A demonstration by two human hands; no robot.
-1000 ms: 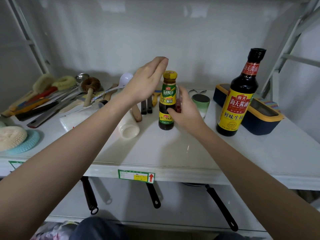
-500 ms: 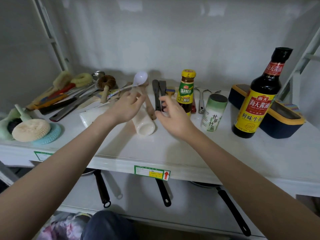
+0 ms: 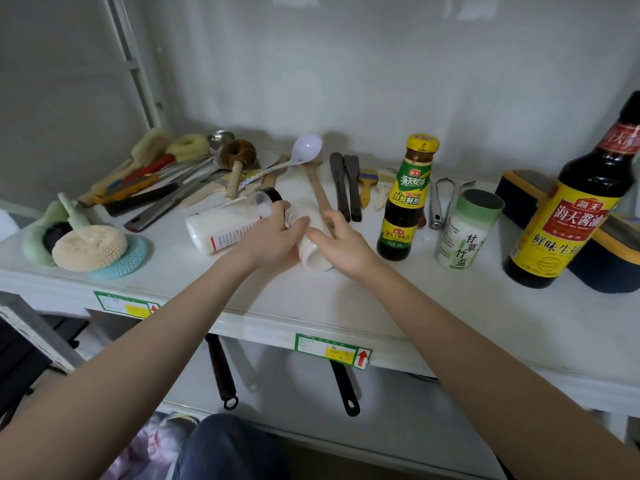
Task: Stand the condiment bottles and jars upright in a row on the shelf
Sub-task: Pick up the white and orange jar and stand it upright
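A white jar (image 3: 313, 258) lies on its side in the middle of the white shelf (image 3: 381, 306), its base towards me. My left hand (image 3: 270, 237) wraps it from the left and my right hand (image 3: 343, 239) from the right, fingers over its top. Just left of it lies a white bottle with red print (image 3: 218, 230), its black cap (image 3: 272, 195) behind my left thumb. Upright to the right stand a small dark sauce bottle with a yellow cap (image 3: 405, 202), a green-and-white salt jar (image 3: 465, 230) and a tall soy sauce bottle (image 3: 571, 209).
Brushes, knives and spatulas (image 3: 166, 181) lie piled at the back left, with a white ladle (image 3: 304, 150) and wooden spoons behind the jar. Scrub pads (image 3: 90, 247) sit at the front left. A navy-and-yellow box (image 3: 613, 251) stands behind the soy sauce. Pan handles (image 3: 221, 372) hang below.
Both hands left the small sauce bottle, which now stands upright, moved left and down, and closed on the lying white jar. The camera view shifted left.
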